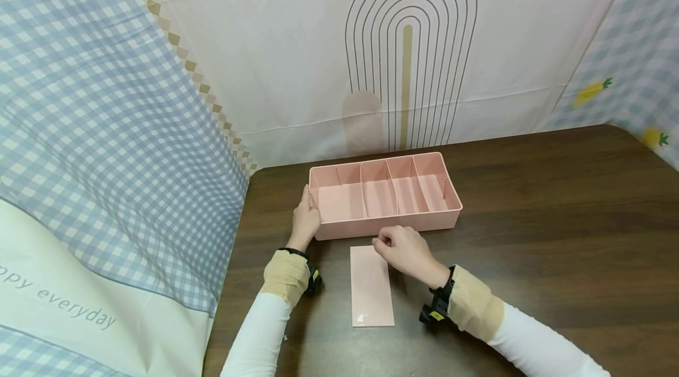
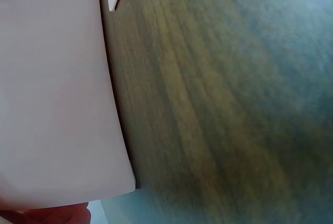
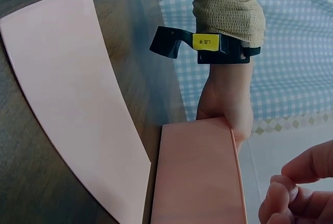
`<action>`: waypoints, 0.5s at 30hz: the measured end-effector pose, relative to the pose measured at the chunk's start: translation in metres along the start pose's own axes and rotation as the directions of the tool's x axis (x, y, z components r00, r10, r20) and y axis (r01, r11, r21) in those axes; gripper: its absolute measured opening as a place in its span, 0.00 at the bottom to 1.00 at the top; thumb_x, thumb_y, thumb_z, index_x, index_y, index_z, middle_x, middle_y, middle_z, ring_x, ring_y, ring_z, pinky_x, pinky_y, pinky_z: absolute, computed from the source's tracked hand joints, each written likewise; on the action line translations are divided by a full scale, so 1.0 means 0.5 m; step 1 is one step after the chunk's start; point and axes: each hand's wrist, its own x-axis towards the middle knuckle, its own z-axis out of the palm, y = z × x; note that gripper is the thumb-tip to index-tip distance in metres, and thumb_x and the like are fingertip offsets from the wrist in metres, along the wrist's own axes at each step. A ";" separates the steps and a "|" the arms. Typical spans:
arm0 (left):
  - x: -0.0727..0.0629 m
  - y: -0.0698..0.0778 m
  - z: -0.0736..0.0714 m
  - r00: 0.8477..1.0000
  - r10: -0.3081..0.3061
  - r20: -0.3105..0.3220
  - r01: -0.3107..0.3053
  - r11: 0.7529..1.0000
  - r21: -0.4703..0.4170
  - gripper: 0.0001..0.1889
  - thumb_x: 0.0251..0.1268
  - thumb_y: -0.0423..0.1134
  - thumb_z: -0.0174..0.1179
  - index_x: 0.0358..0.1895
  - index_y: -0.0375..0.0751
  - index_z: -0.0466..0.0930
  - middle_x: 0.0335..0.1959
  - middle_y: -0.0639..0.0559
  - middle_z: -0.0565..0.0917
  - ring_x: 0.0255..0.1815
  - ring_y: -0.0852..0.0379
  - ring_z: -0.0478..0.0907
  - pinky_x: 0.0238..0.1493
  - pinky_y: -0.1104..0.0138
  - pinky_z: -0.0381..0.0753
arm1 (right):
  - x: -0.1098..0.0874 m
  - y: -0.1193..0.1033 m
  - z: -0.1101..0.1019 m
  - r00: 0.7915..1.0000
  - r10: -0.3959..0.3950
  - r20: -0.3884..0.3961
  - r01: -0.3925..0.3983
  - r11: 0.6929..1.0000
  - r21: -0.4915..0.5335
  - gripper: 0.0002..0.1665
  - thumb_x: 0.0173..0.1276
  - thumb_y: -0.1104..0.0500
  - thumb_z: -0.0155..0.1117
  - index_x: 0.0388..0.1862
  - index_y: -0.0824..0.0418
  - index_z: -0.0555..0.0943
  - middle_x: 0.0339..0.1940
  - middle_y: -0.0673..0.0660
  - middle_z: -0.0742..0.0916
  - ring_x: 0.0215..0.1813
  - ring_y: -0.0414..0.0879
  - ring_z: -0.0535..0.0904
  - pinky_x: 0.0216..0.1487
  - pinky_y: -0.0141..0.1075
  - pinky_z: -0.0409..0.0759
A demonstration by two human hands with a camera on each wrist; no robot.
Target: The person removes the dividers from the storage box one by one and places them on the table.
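Note:
A pink divided storage box (image 1: pixel 389 226) lies lengthwise across the dark wooden table. My left hand (image 1: pixel 306 221) grips its left end, with fingers at the end wall and over the rim. In the right wrist view the left hand (image 3: pixel 229 96) is partly hidden behind the box. My right hand (image 1: pixel 407 251) hovers just in front of the box's front wall, its fingers curled in toward the thumb. I see nothing held between those fingertips (image 3: pixel 281 195). A flat pink rectangular panel (image 1: pixel 371 291) lies on the table between my two forearms.
Thin upright dividers (image 1: pixel 394 194) split the box into several compartments. The wooden table (image 1: pixel 557 235) extends to the right. Behind it hangs a white patterned cloth (image 1: pixel 276 59), and a blue checked cloth (image 1: pixel 106 100) hangs along the left side.

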 end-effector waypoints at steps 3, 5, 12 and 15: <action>0.001 0.000 0.000 1.000 -0.001 -0.002 0.001 1.000 0.001 0.25 0.72 0.41 0.27 0.70 0.45 0.41 0.69 0.44 0.55 0.68 0.48 0.53 0.66 0.55 0.55 | 0.004 -0.002 -0.001 1.000 -0.005 -0.011 0.005 1.000 0.004 0.15 0.59 0.59 0.56 0.12 0.55 0.72 0.09 0.46 0.67 0.14 0.39 0.63 0.16 0.28 0.57; 0.001 0.000 0.000 1.000 -0.001 -0.004 0.001 1.000 0.001 0.25 0.71 0.40 0.27 0.70 0.45 0.42 0.68 0.44 0.55 0.68 0.48 0.54 0.66 0.55 0.55 | 0.006 -0.002 0.000 1.000 -0.011 -0.019 0.011 1.000 0.002 0.15 0.59 0.59 0.55 0.12 0.56 0.72 0.09 0.46 0.67 0.13 0.39 0.62 0.16 0.28 0.57; -0.001 0.000 0.000 1.000 0.003 -0.004 -0.003 1.000 -0.008 0.25 0.72 0.41 0.27 0.70 0.45 0.42 0.69 0.44 0.55 0.68 0.48 0.53 0.66 0.55 0.54 | 0.013 -0.002 0.001 0.998 -0.040 -0.049 0.039 0.999 -0.018 0.16 0.59 0.59 0.56 0.11 0.55 0.71 0.08 0.45 0.66 0.13 0.38 0.61 0.15 0.27 0.55; -0.002 0.000 0.000 1.000 0.003 -0.004 -0.004 1.000 -0.010 0.25 0.72 0.41 0.27 0.70 0.46 0.41 0.68 0.44 0.55 0.68 0.48 0.53 0.66 0.55 0.55 | 0.016 -0.001 0.001 0.996 -0.057 -0.065 0.056 0.998 -0.024 0.17 0.59 0.59 0.56 0.11 0.55 0.70 0.08 0.45 0.65 0.13 0.37 0.60 0.15 0.27 0.55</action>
